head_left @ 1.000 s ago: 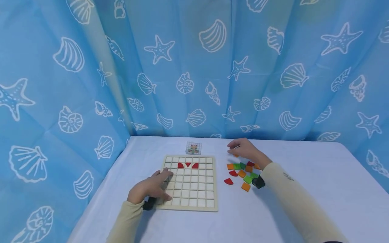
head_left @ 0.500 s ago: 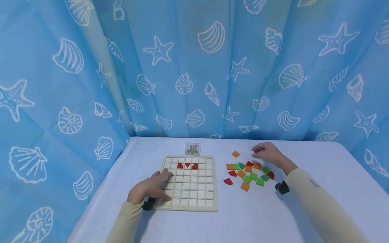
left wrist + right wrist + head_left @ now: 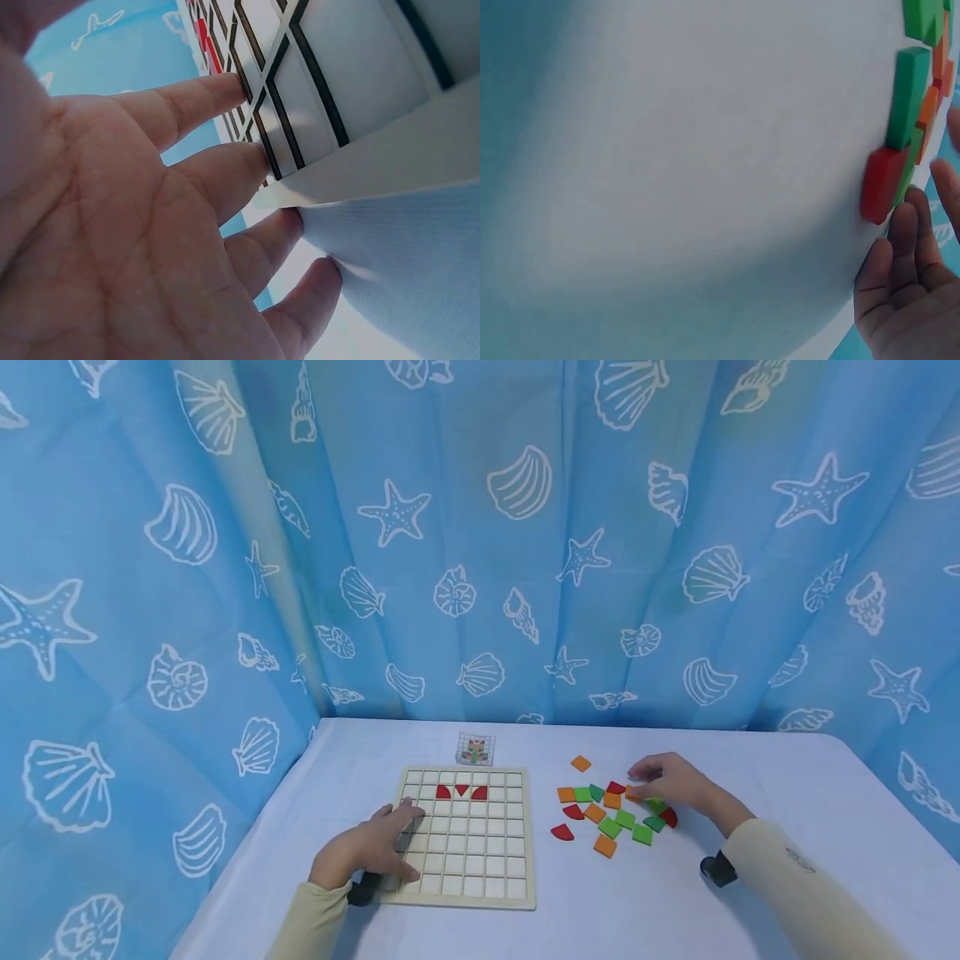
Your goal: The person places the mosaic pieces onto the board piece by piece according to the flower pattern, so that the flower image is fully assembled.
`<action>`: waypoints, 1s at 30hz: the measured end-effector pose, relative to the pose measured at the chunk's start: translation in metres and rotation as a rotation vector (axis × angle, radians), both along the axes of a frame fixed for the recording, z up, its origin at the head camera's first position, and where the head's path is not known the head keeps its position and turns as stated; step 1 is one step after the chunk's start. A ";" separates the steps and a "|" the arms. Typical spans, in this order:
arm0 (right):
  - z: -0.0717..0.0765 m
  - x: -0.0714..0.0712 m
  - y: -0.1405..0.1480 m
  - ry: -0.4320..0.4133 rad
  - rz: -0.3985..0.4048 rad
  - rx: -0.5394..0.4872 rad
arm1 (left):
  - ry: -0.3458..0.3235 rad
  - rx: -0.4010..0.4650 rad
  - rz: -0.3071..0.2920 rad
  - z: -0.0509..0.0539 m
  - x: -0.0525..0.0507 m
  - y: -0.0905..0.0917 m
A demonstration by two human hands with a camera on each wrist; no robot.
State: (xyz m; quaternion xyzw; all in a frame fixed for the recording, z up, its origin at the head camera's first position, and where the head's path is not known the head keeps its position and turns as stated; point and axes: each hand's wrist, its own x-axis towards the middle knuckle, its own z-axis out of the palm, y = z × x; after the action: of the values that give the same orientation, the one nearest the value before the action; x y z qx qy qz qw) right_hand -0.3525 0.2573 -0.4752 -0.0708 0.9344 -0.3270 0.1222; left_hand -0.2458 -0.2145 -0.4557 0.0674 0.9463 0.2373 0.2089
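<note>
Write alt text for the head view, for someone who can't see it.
A person's left hand rests on the left side of a grid board bearing three red pieces; the right hand is over some loose red, orange and green pieces. A small picture card lies beyond the board on a white table, before a blue seashell curtain.

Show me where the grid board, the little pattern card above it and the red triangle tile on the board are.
Grid board (image 3: 476, 844): head view, on a bare cell near its middle.
Pattern card (image 3: 476, 749): head view, on its printed picture.
Red triangle tile (image 3: 461, 790): head view, mid-face.
</note>
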 end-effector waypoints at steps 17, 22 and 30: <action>-0.006 -0.001 -0.002 -0.128 -0.056 0.057 | 0.021 -0.013 0.012 -0.003 0.012 0.006; -0.007 -0.001 -0.001 -0.143 -0.095 0.005 | 0.027 -0.024 0.025 -0.001 0.012 0.006; -0.013 -0.007 0.003 -0.159 -0.159 -0.039 | 0.027 -0.040 0.021 -0.002 0.012 0.004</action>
State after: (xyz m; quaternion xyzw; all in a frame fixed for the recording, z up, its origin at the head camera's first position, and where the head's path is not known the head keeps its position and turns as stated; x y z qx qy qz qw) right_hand -0.3592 0.2600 -0.4877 0.0272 0.9180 -0.3582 0.1680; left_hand -0.2339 -0.2107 -0.4579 0.0564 0.9543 0.2196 0.1949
